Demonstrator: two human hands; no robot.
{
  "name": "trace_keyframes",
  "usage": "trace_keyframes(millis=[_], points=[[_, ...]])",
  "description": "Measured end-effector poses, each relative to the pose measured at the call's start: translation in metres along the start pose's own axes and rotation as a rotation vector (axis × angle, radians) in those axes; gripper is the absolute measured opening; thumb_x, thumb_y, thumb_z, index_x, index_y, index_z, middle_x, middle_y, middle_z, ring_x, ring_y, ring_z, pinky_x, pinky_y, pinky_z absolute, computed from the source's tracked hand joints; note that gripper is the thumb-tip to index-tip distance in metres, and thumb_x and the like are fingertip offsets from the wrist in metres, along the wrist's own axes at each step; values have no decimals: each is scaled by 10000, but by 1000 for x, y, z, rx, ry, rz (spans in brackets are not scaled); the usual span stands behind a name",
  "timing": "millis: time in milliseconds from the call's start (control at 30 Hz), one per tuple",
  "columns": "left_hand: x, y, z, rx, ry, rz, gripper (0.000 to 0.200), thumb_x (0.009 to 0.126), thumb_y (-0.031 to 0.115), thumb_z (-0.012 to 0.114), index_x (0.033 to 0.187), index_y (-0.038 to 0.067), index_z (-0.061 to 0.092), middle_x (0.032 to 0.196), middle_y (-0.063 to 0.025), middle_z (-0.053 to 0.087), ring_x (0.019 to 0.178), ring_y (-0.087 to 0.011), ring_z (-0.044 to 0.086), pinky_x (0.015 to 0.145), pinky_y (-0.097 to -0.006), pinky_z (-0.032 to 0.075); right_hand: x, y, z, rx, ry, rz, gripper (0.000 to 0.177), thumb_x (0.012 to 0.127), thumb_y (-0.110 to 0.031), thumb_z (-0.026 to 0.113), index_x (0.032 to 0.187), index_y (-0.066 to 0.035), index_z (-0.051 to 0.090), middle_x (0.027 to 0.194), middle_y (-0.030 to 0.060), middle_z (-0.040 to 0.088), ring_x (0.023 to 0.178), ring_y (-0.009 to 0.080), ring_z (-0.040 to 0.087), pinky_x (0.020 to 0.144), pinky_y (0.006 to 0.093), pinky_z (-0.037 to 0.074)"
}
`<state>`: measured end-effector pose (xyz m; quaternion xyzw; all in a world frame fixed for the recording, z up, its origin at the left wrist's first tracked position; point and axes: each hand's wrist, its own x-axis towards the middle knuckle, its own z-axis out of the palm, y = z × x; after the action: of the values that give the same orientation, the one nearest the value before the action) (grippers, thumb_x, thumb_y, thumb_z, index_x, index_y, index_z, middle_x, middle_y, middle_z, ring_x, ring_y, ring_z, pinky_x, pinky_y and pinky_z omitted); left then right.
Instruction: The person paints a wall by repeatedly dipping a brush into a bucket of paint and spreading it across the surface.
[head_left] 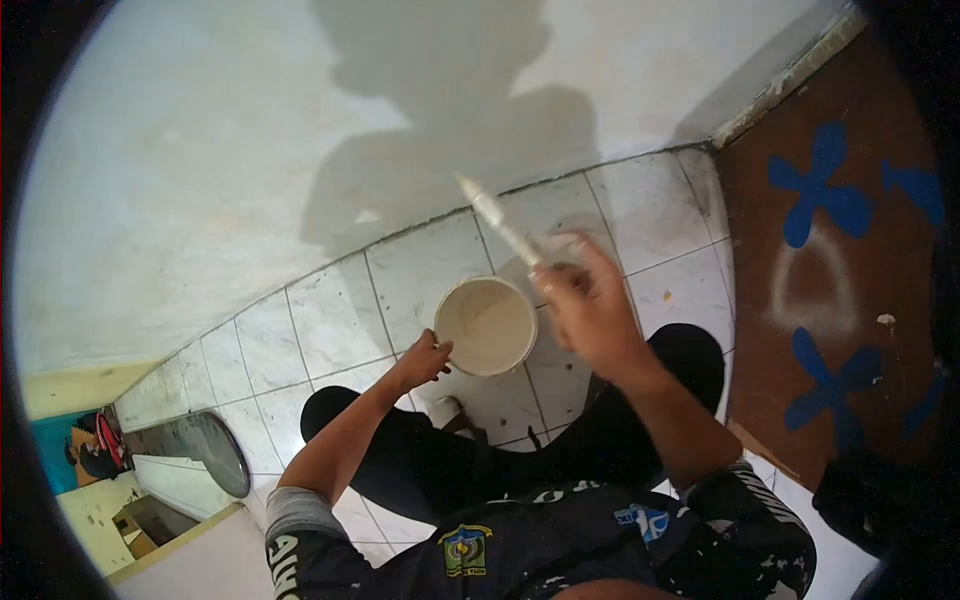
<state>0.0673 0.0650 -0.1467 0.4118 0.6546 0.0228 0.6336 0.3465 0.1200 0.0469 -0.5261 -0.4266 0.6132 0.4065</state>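
Note:
A round pale bucket [487, 326] stands on the tiled floor between my knees, with a whitish layer inside it. My left hand [427, 360] grips the bucket's rim at its left side. Above and to the right of the bucket, my right hand [590, 305] is closed on the handle of a paintbrush [497, 216]. The brush slants up and left, its pale bristles pointing at the foot of the wall. Brush and right hand are a little blurred.
A white wall [200, 170] with my shadow on it rises ahead, meeting the tiled floor [420, 285]. At right is a brown panel [760, 210] with blue flower shapes. A dark round-edged object [215, 450] lies at lower left.

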Motion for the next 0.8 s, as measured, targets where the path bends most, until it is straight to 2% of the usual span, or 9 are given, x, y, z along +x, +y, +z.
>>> trace_keyframes(millis=[33, 233, 300, 367, 467, 533, 633, 700, 800], points=[[11, -3, 1, -48, -2, 11, 471, 1037, 342, 477, 1242, -59, 337, 978, -191, 656, 906, -274, 703, 727, -427, 597, 6, 4, 1, -42, -22, 4, 261, 961, -158, 622, 1176, -21, 569, 789, 53, 623, 655, 93, 566, 568, 272, 460], [24, -21, 9, -143, 185, 251, 253, 960, 148, 582, 1010, -48, 432, 838, -198, 665, 642, -255, 702, 528, -349, 555, 33, 42, -2, -183, 15, 8, 302, 947, -197, 624, 1134, 28, 551, 797, 105, 601, 705, 167, 589, 664, 343, 491], [-6, 12, 11, 21, 280, 207, 259, 952, 175, 602, 1011, -26, 450, 773, -197, 664, 646, -286, 708, 550, -388, 553, 27, 43, -4, -140, 45, 137, 301, 936, -184, 643, 1133, 26, 556, 782, 79, 579, 695, 153, 570, 619, 298, 472], [-35, 23, 10, 80, 342, 148, 278, 931, 200, 616, 1016, -9, 453, 761, -218, 671, 682, -331, 713, 600, -448, 554, 24, 36, -33, 421, -217, 674, 286, 955, -228, 615, 1174, -46, 596, 698, 17, 569, 485, 90, 490, 373, 266, 339], [-113, 55, 12, 250, 581, 79, 344, 887, 270, 628, 1024, 9, 450, 797, -254, 686, 752, -419, 703, 702, -542, 544, -20, 28, -59, 606, -268, 855, 339, 1009, -432, 513, 1052, -129, 659, 889, 20, 658, 514, 80, 509, 386, 248, 374], [-200, 102, 4, 236, 642, 115, 373, 876, 300, 619, 1045, 12, 453, 811, -266, 685, 785, -452, 693, 739, -567, 538, -64, -19, -70, 764, -237, 902, 274, 1001, -388, 571, 989, -118, 618, 845, -14, 613, 494, 65, 471, 374, 217, 344], [-305, 154, -25, -71, 550, 40, 387, 883, 296, 602, 1049, -23, 459, 816, -273, 683, 785, -442, 702, 759, -547, 548, -133, -126, -79, 995, -383, 817, 289, 961, -343, 657, 1209, -222, 571, 670, -48, 443, 450, 49, 366, 368, 183, 325], [-359, 164, -47, -42, 541, 97, 388, 885, 298, 600, 1040, -31, 465, 804, -262, 685, 765, -420, 710, 753, -533, 553, -185, -208, -72, 956, -407, 686, 283, 978, -314, 637, 809, -161, 468, 689, -44, 404, 460, 32, 347, 373, 180, 270], [-438, 196, -72, 246, 626, 244, 374, 895, 302, 586, 1019, -37, 490, 782, -228, 693, 718, -353, 727, 732, -492, 565, -246, -297, -62, 1053, -482, 605, 182, 974, -279, 645, 911, -162, 520, 680, -40, 419, 458, 32, 355, 369, 182, 269]])
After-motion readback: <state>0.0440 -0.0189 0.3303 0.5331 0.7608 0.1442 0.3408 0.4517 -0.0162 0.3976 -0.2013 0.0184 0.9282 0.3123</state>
